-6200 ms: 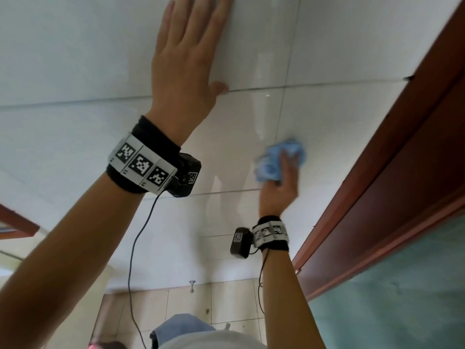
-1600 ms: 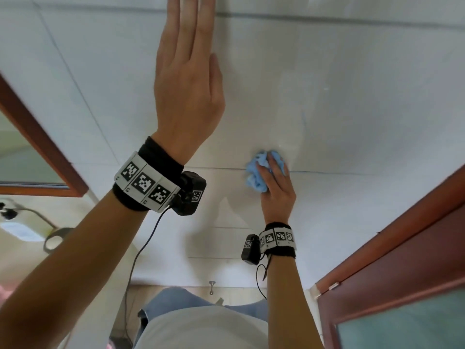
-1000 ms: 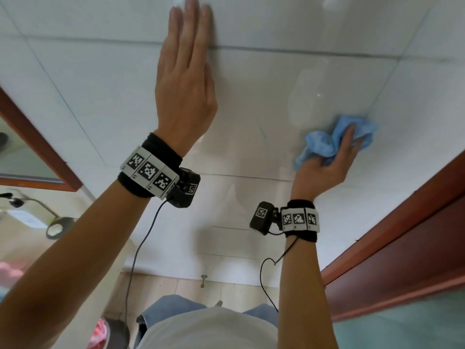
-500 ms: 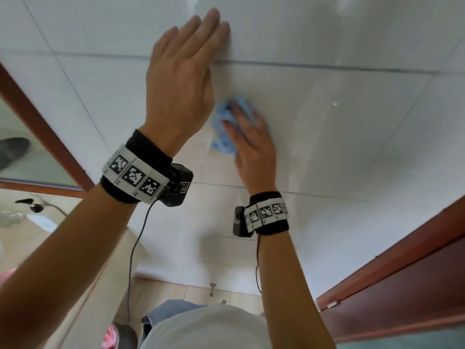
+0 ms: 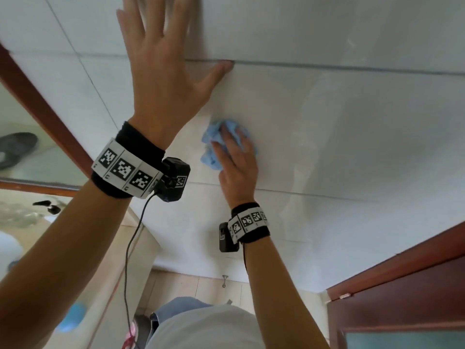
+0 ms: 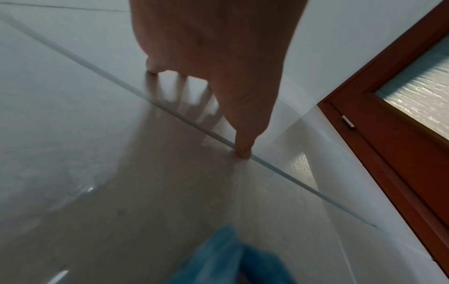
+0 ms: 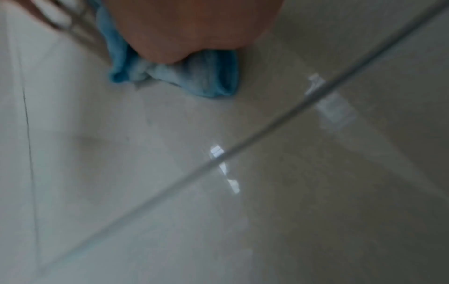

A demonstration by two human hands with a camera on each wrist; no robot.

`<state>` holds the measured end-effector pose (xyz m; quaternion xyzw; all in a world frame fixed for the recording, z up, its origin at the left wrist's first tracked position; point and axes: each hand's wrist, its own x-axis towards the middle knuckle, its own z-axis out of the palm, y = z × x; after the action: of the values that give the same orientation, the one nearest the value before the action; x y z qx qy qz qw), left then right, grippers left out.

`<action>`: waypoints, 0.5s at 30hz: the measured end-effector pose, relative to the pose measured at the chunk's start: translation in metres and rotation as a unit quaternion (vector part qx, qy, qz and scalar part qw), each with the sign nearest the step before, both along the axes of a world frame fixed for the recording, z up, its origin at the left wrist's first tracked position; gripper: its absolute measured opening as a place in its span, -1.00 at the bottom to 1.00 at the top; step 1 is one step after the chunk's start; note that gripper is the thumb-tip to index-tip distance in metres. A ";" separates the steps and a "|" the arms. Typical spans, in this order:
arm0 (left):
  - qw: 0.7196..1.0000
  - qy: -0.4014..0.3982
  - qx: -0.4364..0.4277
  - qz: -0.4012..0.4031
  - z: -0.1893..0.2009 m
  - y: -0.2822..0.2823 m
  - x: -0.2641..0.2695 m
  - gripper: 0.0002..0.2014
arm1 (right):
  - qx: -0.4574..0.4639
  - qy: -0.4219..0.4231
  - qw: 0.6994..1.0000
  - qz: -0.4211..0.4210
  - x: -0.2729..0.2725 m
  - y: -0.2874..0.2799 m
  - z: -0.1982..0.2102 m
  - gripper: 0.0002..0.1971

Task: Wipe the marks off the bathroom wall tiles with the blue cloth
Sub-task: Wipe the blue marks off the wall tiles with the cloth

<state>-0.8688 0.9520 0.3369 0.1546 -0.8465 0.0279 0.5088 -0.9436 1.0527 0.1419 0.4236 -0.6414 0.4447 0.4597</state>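
Observation:
The crumpled blue cloth (image 5: 212, 149) lies on a glossy white wall tile (image 5: 327, 134). My right hand (image 5: 235, 159) presses it against the tile with fingers laid nearly straight over it. In the right wrist view the cloth (image 7: 194, 78) bunches under the heel of the right hand (image 7: 194, 28). My left hand (image 5: 163, 66) rests flat on the wall above and to the left, fingers spread, thumb tip on a grout line. The left wrist view shows the left hand (image 6: 218, 57) on the tile and the cloth (image 6: 226, 259) blurred below. I make out only faint smears on the tile.
A red-brown door frame (image 5: 402, 285) runs along the lower right, also seen as the door frame (image 6: 388, 153) in the left wrist view. A wooden-framed pane (image 5: 37, 102) borders the wall at left. A cable (image 5: 130, 248) hangs from my left wrist. Beige floor tiles (image 5: 188, 285) lie below.
The right hand has slid the cloth down and to the right, away from my left hand. My left thumb has spread out to the side.

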 end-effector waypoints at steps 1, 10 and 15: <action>1.000 0.005 -0.003 -0.005 -0.001 0.000 0.001 -0.11 | 0.030 0.019 0.999 0.001 0.002 0.000 -0.002 -0.70; 0.998 0.009 -0.011 -0.057 -0.006 0.029 -0.010 -0.17 | -0.061 -0.037 0.979 -0.188 -0.051 0.104 -0.009 -0.57; 0.997 -0.017 0.006 -0.071 -0.011 0.077 -0.037 -0.07 | -0.306 -0.178 0.909 -0.220 -0.090 0.179 0.009 -0.49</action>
<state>-0.9054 1.0289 0.3258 0.0965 -0.8639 -0.0114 0.4941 -1.0336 1.2322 0.1505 0.0242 -0.6221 0.5748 0.5310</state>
